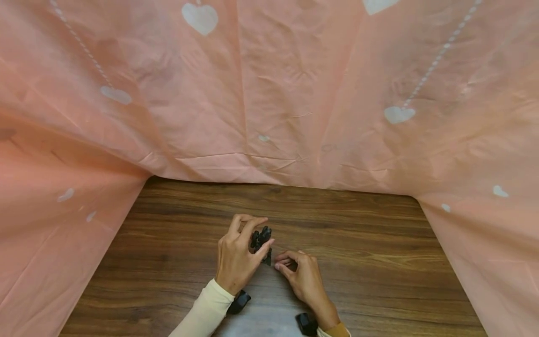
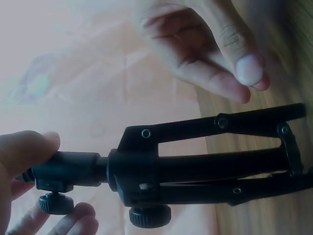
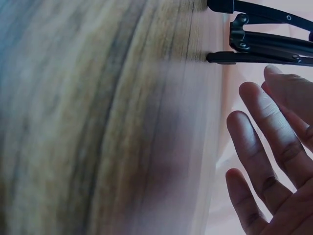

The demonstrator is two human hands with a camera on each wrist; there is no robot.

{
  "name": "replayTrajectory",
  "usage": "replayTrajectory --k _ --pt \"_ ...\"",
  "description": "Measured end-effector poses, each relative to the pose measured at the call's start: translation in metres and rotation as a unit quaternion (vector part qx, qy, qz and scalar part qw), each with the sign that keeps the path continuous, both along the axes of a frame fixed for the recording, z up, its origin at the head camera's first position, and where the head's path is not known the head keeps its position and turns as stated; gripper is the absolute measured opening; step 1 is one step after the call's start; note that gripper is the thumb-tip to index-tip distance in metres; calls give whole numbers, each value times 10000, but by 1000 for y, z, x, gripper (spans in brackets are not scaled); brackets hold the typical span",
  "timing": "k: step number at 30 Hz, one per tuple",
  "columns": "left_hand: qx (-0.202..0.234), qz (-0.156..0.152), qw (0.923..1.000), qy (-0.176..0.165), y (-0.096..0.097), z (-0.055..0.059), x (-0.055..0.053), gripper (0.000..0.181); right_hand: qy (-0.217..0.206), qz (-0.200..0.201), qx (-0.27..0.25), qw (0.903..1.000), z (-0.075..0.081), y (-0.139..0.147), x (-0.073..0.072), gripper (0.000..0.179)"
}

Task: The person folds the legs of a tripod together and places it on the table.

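Observation:
A small black tripod [image 1: 265, 237] with folding legs stands upright over the table, partly hidden by my left hand [image 1: 239, 252]. In the left wrist view, that hand's thumb [image 2: 34, 147] and fingers grip the upper tube, above two ridged knobs. The tripod legs [image 2: 190, 196] are partly spread, joined by hinged braces. Beside the legs, my right hand [image 1: 305, 276] holds nothing; the right wrist view shows its fingers [image 3: 264, 132] loosely extended. There, the leg ends [image 3: 220, 58] are right at the wooden surface.
The brown wooden table [image 1: 370, 243] extends around both hands. A pink curtain [image 1: 286, 103] with white hearts encloses its back and sides. Black wrist devices show under the left wrist [image 1: 239, 302] and beside the right wrist [image 1: 306, 324].

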State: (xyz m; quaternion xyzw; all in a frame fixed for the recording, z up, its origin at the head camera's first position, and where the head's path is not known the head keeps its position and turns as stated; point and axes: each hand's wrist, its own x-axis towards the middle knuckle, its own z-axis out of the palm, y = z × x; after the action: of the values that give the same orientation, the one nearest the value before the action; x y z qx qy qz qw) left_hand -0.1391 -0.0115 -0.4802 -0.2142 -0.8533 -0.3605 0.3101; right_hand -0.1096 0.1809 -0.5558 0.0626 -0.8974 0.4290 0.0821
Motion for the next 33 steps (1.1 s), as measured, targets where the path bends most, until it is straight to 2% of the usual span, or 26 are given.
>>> replayTrajectory --k 11,17,22,26,29,33 --pt "227 -464 9987 1 -4 0 -2 50 113 -62 102 9999 1 0 2 18" --pt "531 -942 9932 -437 -8 3 -4 51 90 -112 134 9998 2 0 2 18" --pt "788 -1383 9836 -846 -10 4 -5 54 110 -107 128 9998 2 -1 3 18" --pt "889 -1702 9753 -1092 -12 5 -6 65 103 -88 110 9998 3 -1 3 18" --pt "831 -1632 9761 -1167 -14 3 -8 72 63 -74 103 9999 4 -1 2 18" --pt "612 -892 9887 -1033 -14 -1 -9 79 37 -86 132 9999 3 -2 2 18"
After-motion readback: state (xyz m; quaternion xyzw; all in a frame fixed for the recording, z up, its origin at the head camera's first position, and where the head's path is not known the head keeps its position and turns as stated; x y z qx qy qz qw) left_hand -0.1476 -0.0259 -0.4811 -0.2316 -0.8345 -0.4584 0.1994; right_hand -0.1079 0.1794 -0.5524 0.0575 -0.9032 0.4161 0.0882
